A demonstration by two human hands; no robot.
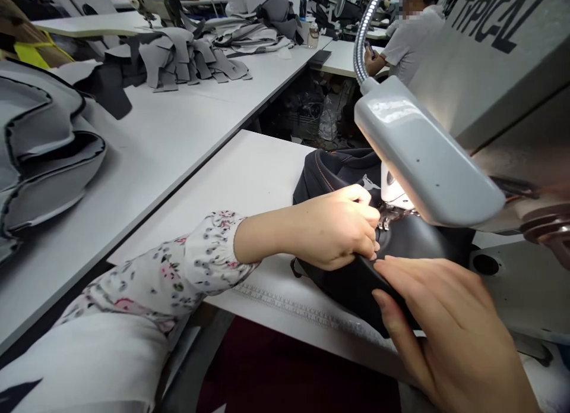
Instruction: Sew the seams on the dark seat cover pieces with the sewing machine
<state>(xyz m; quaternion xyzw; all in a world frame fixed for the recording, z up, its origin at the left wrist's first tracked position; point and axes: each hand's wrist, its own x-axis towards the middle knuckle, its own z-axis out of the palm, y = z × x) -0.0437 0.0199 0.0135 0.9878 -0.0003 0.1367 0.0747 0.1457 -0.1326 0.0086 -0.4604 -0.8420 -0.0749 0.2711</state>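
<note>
A black leather-like cover (342,294) with orange stitching lies bunched under the presser foot (383,221) of a sewing machine (499,98). Just left of the foot, my left hand (341,226) is closed, its curled fingers gripping the cover. My right hand (449,318) pinches the cover's near edge between thumb and fingers, close to my left fingertips. A lit grey lamp (427,151) hangs over the foot and hides part of the machine head. Folds of the cover hide the seam's underside.
A clear ruler (289,306) lies along the table's front edge. On the long white table (187,122) at left are grey cut pieces (178,56) and a black-edged grey bundle (40,145). Another person (409,38) sits beyond the machine.
</note>
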